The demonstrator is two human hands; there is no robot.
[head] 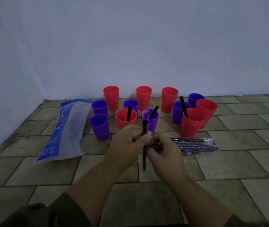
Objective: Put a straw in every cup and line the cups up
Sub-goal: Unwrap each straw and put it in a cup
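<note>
A blue-and-clear plastic pouch (66, 133) is lying flat on the tiled floor (228, 167), with its far end pointing toward the corner where the floor is meeting the wall. The floor is showing beige rectangular tiles with dark grout lines, and some darker staining is showing just left of the pouch. A plain white wall (130, 43) is rising behind it all.

A cluster of cups (143, 97) stands on the tiled floor (228, 161), just before the wall (130, 46). A plastic bag (65, 128) lies left of it, and a bundle of wrapped straws (194, 145) lies before its right side. Three nearer cups each have a straw (129, 113) in them (two in the middle, one at the right). Before the cluster, the left hand (124, 145) and right hand (163, 151) hold one upright wrapped straw (144, 128) between them
</note>
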